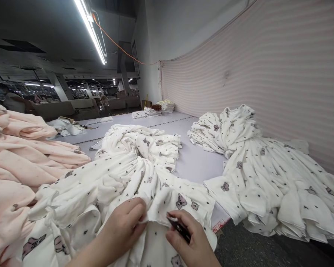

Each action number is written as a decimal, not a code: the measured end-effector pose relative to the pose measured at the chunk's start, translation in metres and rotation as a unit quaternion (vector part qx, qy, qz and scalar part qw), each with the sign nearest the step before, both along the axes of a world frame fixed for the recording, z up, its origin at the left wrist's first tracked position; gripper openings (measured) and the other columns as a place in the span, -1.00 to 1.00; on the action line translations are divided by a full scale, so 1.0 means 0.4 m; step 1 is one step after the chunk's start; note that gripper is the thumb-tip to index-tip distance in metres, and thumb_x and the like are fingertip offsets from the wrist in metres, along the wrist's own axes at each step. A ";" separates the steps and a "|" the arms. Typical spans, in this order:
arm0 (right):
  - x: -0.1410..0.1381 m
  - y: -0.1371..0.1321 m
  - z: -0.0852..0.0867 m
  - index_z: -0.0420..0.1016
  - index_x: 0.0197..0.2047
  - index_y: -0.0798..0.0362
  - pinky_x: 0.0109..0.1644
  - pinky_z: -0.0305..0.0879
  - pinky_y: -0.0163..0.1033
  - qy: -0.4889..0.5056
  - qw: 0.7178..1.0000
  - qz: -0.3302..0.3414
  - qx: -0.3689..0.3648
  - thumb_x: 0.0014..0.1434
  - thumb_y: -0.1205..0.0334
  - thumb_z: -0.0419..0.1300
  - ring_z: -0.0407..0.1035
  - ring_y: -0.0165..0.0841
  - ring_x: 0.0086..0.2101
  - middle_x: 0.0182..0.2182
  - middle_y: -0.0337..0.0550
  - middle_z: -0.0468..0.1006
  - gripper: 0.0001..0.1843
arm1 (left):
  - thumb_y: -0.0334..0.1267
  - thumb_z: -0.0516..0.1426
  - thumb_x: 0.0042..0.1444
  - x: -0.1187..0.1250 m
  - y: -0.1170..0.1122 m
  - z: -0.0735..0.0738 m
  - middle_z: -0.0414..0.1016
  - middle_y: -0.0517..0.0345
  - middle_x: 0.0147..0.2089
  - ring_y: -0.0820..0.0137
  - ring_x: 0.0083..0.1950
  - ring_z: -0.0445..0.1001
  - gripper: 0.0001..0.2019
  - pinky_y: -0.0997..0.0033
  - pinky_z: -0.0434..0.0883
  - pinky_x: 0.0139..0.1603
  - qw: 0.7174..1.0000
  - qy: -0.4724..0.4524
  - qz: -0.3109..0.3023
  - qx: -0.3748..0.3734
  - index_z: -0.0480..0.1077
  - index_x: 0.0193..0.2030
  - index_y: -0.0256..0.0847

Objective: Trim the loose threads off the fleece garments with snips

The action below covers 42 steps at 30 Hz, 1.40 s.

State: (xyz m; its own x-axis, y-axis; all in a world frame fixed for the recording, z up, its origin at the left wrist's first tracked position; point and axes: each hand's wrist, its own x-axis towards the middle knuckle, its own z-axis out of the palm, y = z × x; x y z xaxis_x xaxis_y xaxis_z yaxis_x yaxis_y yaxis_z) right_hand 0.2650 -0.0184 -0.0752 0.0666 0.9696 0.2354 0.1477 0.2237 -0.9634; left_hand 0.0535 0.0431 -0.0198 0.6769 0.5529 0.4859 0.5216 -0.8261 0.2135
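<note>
One red marking [219, 226], unreadable | left fingers [138, 210] pinch cloth [161, 209] | right fingers [186, 216] grip dark tool [181, 230]

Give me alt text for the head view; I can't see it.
The left hand pinches the edge of white fabric with mauve animal motifs, while the right hand holds a small dark tool, possibly thread snips, at that edge. A heap of matching fabric lies on the right, and pale pink fabric is piled on the left.
</note>
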 end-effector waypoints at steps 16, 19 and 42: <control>0.025 0.004 0.040 0.52 -0.37 0.06 -0.34 0.25 -0.34 -0.026 0.999 -0.012 -0.025 0.18 0.03 0.14 0.38 -0.33 -0.39 -0.44 -0.19 0.50 -0.71 | -0.30 -0.02 0.17 -0.032 0.024 0.060 0.31 0.26 -0.48 0.42 -0.47 0.34 -0.86 0.50 0.23 -0.44 0.993 0.064 0.097 -0.033 0.16 -0.43 -0.15; 0.103 -0.005 -0.021 0.50 -0.17 0.05 -0.18 0.33 -0.29 0.014 0.992 -0.090 -0.091 0.09 -0.07 0.18 0.44 -0.23 -0.22 -0.25 -0.10 0.56 -0.62 | -0.05 -0.02 0.21 -0.150 0.079 0.131 0.26 0.33 -0.57 0.43 -0.53 0.33 -0.71 0.53 0.22 -0.47 0.955 0.087 0.282 -0.027 0.20 -0.46 -0.15; 0.104 0.006 -0.087 0.48 -0.27 0.03 -0.30 0.34 -0.32 -0.104 0.974 -0.198 0.018 0.17 0.15 0.07 0.45 -0.29 -0.35 -0.36 -0.16 0.57 -0.80 | -0.35 0.12 0.03 0.176 -0.008 -0.025 0.37 -0.10 0.18 0.03 0.18 0.32 -0.42 -0.15 0.19 0.20 0.987 0.135 0.083 -0.034 0.19 0.25 -0.13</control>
